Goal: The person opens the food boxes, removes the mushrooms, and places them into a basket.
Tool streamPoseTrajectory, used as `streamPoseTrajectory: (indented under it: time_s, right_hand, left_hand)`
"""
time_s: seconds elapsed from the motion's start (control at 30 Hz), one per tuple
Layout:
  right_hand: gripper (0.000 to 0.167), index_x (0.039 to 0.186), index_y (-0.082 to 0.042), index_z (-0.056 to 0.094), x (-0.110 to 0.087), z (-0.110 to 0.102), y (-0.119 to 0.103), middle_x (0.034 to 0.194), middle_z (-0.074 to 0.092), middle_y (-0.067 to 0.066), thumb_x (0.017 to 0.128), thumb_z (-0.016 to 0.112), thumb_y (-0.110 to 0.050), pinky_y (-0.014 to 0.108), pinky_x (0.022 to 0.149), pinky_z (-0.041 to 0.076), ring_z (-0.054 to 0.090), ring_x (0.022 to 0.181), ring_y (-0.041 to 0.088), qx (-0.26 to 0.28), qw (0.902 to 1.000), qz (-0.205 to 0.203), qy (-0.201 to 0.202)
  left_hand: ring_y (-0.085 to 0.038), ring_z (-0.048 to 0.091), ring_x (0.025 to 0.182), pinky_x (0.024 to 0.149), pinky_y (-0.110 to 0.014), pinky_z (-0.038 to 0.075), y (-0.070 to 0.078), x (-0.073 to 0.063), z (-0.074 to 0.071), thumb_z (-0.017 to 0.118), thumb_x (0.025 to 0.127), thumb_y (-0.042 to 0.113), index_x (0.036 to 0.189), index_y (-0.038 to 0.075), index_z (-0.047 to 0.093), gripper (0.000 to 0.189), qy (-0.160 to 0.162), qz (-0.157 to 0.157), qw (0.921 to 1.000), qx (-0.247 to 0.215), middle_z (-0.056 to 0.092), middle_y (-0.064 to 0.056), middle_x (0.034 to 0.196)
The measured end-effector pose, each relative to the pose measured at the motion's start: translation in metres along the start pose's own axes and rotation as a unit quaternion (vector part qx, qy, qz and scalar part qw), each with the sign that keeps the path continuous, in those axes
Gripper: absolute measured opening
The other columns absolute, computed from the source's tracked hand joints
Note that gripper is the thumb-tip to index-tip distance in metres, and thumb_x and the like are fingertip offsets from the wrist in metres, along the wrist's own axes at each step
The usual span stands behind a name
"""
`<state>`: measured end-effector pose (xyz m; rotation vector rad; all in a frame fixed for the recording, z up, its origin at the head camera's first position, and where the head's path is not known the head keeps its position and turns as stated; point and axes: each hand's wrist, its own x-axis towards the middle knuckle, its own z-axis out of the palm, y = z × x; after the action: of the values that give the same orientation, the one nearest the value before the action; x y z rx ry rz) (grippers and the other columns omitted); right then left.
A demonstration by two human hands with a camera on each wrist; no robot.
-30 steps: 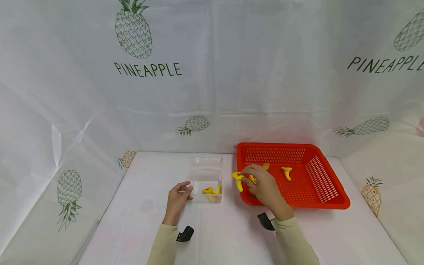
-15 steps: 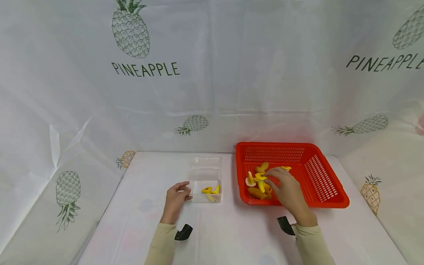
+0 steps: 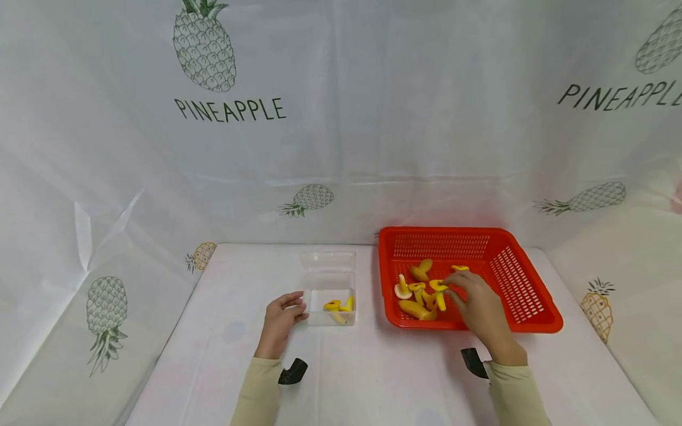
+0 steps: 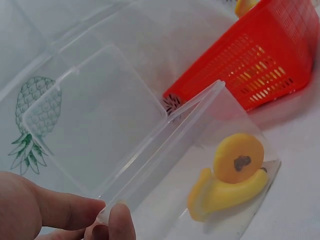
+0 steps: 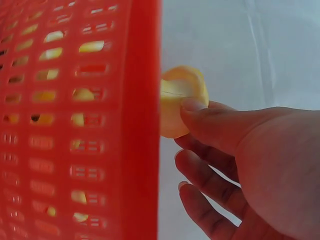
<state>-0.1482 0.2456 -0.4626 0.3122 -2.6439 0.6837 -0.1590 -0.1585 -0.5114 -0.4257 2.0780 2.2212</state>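
In the head view my right hand (image 3: 479, 305) reaches over the front of the red basket (image 3: 527, 319) and pinches a yellow mushroom (image 3: 441, 299) by its cap, stem pointing down. Thumb and fingertips meet on the pale mushroom (image 5: 182, 97) in the right wrist view; the rim hides its lower part. My left hand (image 3: 279, 325) holds the left edge of a clear plastic box (image 3: 314, 319), its hinged lid (image 3: 327, 259) standing open at the back. Inside the box, a yellow mushroom with a dark-spotted cap (image 4: 237, 160) lies against another yellow mushroom (image 4: 225, 194).
More pieces lie in the basket: a pale-capped mushroom (image 3: 402, 289), a smaller yellow mushroom (image 3: 418, 291), brown-yellow lumpy pieces (image 3: 415, 309) and a yellow piece (image 3: 460, 268) behind the right hand. Basket and box share a white table (image 3: 367, 367) before a pineapple-print sheet (image 3: 362, 118).
My right hand has moved rightward from the basket's left rim to over its middle, a yellow mushroom in its fingers. More pieces in the basket now show. The left hand stays at the box.
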Motion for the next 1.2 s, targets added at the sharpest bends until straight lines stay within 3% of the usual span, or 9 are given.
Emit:
streamPoseTrajectory:
  time_s: [0.27, 0.57, 0.83, 0.97, 1.2]
  right_hand:
    - [0.021, 0.101, -0.005, 0.078, -0.004, -0.002, 0.009, 0.100, 0.071, 0.012, 0.082, 0.088, 0.000, 0.051, 0.070, 0.062, 0.065, 0.090, 0.033, -0.025, 0.9997, -0.003, -0.005]
    - [0.019, 0.102, -0.002, 0.080, -0.006, -0.005, 0.013, 0.101, 0.071, 0.016, 0.084, 0.087, 0.000, 0.055, 0.075, 0.063, 0.065, 0.093, 0.037, -0.044, 0.9972, 0.041, -0.044]
    - [0.019, 0.105, -0.001, 0.078, -0.005, -0.006, 0.007, 0.101, 0.071, 0.014, 0.087, 0.085, -0.003, 0.049, 0.070, 0.064, 0.065, 0.090, 0.035, -0.033, 0.9961, 0.037, -0.073]
    - [0.018, 0.103, -0.001, 0.078, -0.002, -0.002, -0.007, 0.102, 0.072, 0.014, 0.086, 0.085, -0.001, 0.051, 0.074, 0.064, 0.067, 0.093, 0.035, -0.024, 0.9971, 0.014, -0.071]
    - [0.023, 0.101, -0.005, 0.079, 0.007, 0.021, -0.046, 0.103, 0.074, 0.008, 0.081, 0.090, -0.001, 0.045, 0.081, 0.065, 0.071, 0.095, 0.028, 0.004, 0.9963, -0.069, -0.051]
  left_hand:
    - [-0.016, 0.061, 0.086, 0.075, -0.023, 0.063, -0.001, 0.000, 0.001, 0.063, 0.100, -0.010, 0.140, -0.015, 0.057, 0.041, 0.003, -0.003, 1.0000, -0.003, 0.058, -0.013, 0.108]
    - [-0.016, 0.061, 0.085, 0.074, -0.022, 0.062, -0.002, 0.000, 0.001, 0.063, 0.099, -0.011, 0.138, -0.017, 0.058, 0.040, 0.006, -0.002, 0.9999, -0.014, 0.059, -0.012, 0.105]
    - [-0.015, 0.061, 0.084, 0.074, -0.022, 0.062, -0.003, -0.001, 0.001, 0.061, 0.099, -0.011, 0.138, -0.017, 0.057, 0.040, 0.006, 0.000, 0.9998, -0.020, 0.058, -0.012, 0.106]
    - [-0.015, 0.061, 0.084, 0.074, -0.022, 0.062, -0.004, 0.000, 0.002, 0.061, 0.099, -0.012, 0.138, -0.018, 0.056, 0.040, 0.007, 0.004, 0.9997, -0.024, 0.058, -0.012, 0.106]
    - [-0.018, 0.063, 0.087, 0.074, -0.022, 0.062, -0.004, -0.001, 0.002, 0.061, 0.099, -0.011, 0.138, -0.018, 0.057, 0.040, 0.007, 0.006, 0.9996, -0.026, 0.058, -0.012, 0.106]
